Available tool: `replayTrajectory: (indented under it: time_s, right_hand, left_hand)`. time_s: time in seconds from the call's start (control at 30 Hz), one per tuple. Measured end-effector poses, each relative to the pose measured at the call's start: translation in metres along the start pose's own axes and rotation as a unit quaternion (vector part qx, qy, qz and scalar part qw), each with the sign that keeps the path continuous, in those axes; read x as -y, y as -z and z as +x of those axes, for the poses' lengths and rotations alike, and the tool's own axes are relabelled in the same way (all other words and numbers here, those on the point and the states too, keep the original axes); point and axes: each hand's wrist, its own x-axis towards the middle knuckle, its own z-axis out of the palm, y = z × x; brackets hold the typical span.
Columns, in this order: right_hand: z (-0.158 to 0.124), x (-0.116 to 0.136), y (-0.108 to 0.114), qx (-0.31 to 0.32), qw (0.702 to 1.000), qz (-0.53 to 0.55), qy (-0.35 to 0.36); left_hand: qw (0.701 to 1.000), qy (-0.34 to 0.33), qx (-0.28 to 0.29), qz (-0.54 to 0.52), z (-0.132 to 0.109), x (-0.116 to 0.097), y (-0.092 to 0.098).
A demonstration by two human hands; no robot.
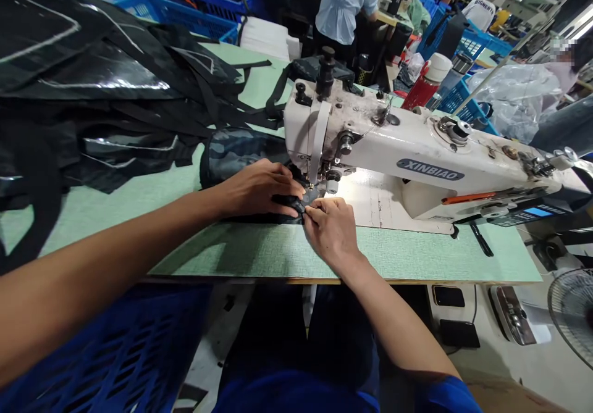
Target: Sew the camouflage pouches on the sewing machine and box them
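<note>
A dark camouflage fabric piece (241, 150) lies on the green table, its right end under the needle area of a white sewing machine (370, 135). On the fabric's near edge rests my left hand (259, 187), thumb and fingers closed on a dark fold just left of the presser foot. My right hand (331, 228) pinches the same fold from the right, in front of the needle. The two hands almost meet there. Their fingers hide part of the edge, and the needle tip is hard to make out.
Black pieces with straps (115, 92) are heaped at the left. Blue crates (180, 15) stand behind them, and another blue crate (125, 345) is below the table's front edge. A black pen (482, 240) lies at the right. A person in a light blue shirt (345, 5) works beyond.
</note>
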Motion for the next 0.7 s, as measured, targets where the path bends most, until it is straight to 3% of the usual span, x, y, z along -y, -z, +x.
replayTrajectory:
  time_s: [0.2, 0.33, 0.47, 0.7]
  right_hand:
    - [-0.03, -0.006, 0.006, -0.052, 0.996, -0.028, 0.068]
    - [-0.01, -0.005, 0.003, -0.032, 0.997, -0.039, 0.051]
    - [0.001, -0.003, -0.003, 0.015, 0.995, -0.074, 0.058]
    - [-0.038, -0.012, -0.003, -0.023, 0.99, -0.054, 0.132]
  left_hand:
    - [1.0, 0.013, 0.006, -0.003, 0.002, 0.001, -0.004]
    - [0.999, 0.033, 0.021, 0.008, 0.005, -0.001, 0.002]
    - [0.999, 0.013, 0.043, 0.022, 0.008, -0.003, 0.007]
    - [0.999, -0.011, 0.042, 0.024, 0.011, 0.002, 0.004]
